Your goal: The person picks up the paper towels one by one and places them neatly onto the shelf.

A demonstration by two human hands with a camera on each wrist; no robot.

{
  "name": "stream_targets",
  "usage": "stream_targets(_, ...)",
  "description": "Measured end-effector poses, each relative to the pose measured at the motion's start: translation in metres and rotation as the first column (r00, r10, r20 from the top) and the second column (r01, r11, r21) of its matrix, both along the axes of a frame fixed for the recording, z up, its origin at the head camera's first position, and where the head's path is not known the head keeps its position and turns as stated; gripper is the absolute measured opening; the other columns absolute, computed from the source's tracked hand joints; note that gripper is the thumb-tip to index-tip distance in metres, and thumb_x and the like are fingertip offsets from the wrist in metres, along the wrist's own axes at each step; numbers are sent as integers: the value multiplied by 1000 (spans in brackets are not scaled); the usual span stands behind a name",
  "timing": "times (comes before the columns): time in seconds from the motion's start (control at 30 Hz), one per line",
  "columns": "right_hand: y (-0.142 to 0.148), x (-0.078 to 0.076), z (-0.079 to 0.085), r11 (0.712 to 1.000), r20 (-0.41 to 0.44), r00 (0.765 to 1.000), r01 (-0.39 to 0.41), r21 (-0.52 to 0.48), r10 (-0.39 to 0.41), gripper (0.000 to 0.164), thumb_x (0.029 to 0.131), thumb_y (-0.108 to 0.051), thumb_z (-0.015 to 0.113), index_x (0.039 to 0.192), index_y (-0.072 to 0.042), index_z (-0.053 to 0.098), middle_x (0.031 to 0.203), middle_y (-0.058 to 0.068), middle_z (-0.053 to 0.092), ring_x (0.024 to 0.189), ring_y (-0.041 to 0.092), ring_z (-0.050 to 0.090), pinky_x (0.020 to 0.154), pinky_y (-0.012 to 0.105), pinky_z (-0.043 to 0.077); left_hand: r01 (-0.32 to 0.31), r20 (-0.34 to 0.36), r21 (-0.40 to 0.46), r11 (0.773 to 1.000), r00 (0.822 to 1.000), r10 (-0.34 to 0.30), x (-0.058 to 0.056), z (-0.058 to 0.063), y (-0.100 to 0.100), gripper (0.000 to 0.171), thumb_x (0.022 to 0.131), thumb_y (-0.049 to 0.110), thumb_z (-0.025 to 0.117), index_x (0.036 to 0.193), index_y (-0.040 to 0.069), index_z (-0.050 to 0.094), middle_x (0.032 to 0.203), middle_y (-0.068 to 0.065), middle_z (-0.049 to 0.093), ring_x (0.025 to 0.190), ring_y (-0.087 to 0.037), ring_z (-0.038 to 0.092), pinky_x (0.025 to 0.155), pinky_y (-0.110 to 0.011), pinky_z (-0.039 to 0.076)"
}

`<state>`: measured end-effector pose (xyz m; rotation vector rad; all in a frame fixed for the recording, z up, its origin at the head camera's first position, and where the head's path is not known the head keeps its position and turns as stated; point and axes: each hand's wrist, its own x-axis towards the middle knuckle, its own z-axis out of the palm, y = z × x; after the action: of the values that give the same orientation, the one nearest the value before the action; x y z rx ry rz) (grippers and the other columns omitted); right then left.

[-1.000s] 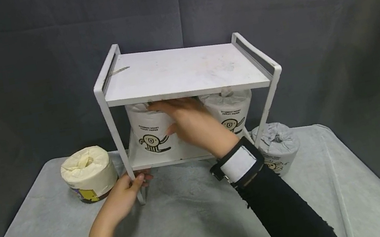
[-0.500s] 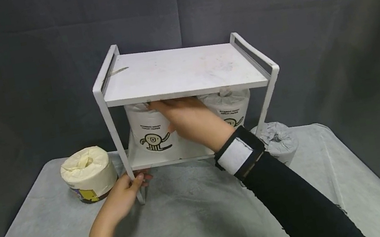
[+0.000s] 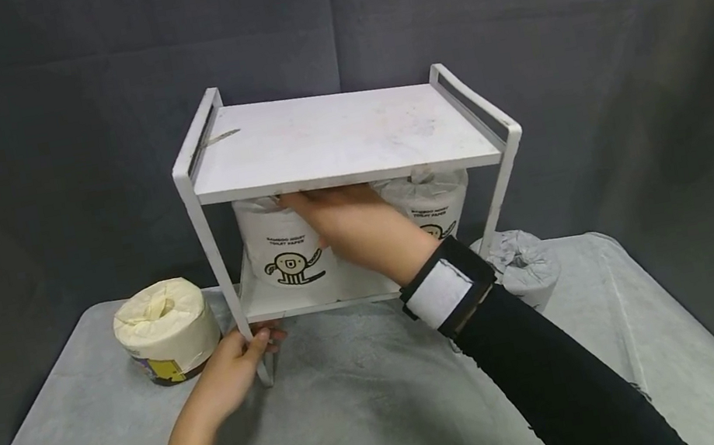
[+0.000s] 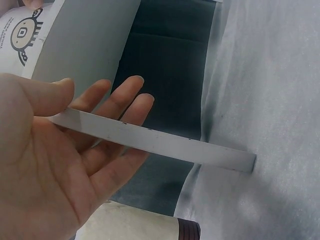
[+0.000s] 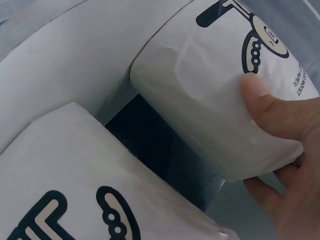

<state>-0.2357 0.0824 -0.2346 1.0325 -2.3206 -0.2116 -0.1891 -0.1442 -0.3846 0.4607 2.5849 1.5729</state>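
Note:
A small white two-tier rack (image 3: 342,134) stands on the table. On its lower shelf are two wrapped toilet rolls printed with a cartoon figure. My right hand (image 3: 369,232) holds the left toilet roll (image 3: 275,244), thumb on its printed front, as the right wrist view shows; other fingers are partly hidden behind the roll. The right toilet roll (image 3: 431,198) stands apart from it, partly behind my hand. My left hand (image 3: 229,370) holds the rack's front left leg (image 4: 150,140), thumb on the near side and fingers loosely bent behind it.
A cream-wrapped roll (image 3: 168,325) with a yellow and dark label stands on the table left of the rack. Right of the rack stands another white toilet roll (image 3: 524,269), partly hidden by my sleeve. A dark curtain (image 3: 322,16) hangs behind.
The held roll has turned slightly, its printed figure shifting right relative to the rack. My right wrist has rotated a little and the forearm has swung right. The left hand keeps its place.

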Motion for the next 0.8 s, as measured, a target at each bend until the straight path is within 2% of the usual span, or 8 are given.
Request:
stream_targets(0.27,0,7,1,998,31,999,-6,-57,8,62,82,-13,81,138,-12,53,116,11,65,86,23,65,78,37,54,0,0,17,1000,1000,0,0,-1,-1,33,108,10,38,128,-11,53,120,-23,63,110,-38,61,97,-55,46)
stream_targets(0.4,3,15,0,996,68,998,-6,-88,12,70,82,-21,83,143,-11,50,128,12,62,101,26,65,90,38,52,-8,-3,9,1000,1000,8,1,-1,0,33,108,11,39,128,-10,53,119,-21,64,109,-36,62,96,-54,47)
stream_targets(0.57,11,30,-2,991,82,996,-12,-134,24,71,84,-25,81,145,-9,48,138,9,57,123,26,56,107,38,40,-2,-12,10,1000,1000,2,1,-3,1,33,107,10,39,128,-11,53,119,-22,64,107,-36,62,93,-53,48)
stream_targets(0.63,14,37,-4,987,79,996,-25,-161,38,68,85,-25,81,143,-8,50,139,8,56,127,25,53,109,38,38,1,-13,14,1000,1000,-1,1,-3,1,33,108,10,39,128,-11,53,119,-22,64,107,-36,62,93,-54,47)
stream_targets(0.8,20,54,-11,975,65,995,-54,-218,69,63,87,-26,78,141,-8,51,139,9,56,126,25,53,105,41,41,-3,-24,8,1000,1000,3,1,-3,0,32,108,11,38,128,-9,53,119,-22,63,104,-33,62,92,-52,48)
